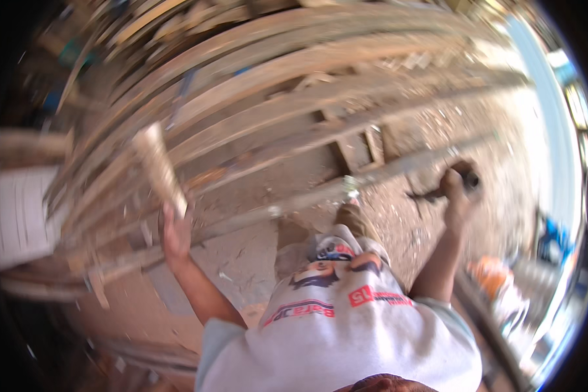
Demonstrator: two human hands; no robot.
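On the left, my left hand [176, 234] is closed around the lower end of a short, pale wooden block [158, 164], which points up and away from me. The block is smeared by motion. Off to the right, my right hand [458, 199] is wrapped round a dark hand tool [468, 176] with a rounded end and a thin part sticking out to the left. Blur hides the tool's exact kind. Between my hands, a long wooden beam [300, 201] crosses in front of my legs, and neither hand touches it.
Several long planks [255, 134] lie side by side beyond the beam. Wood chips litter the dirt floor [398, 225]. A white ribbed panel [21, 215] stands at the far left. Orange and white bags [496, 277] and a blue bundle [555, 242] sit at the right.
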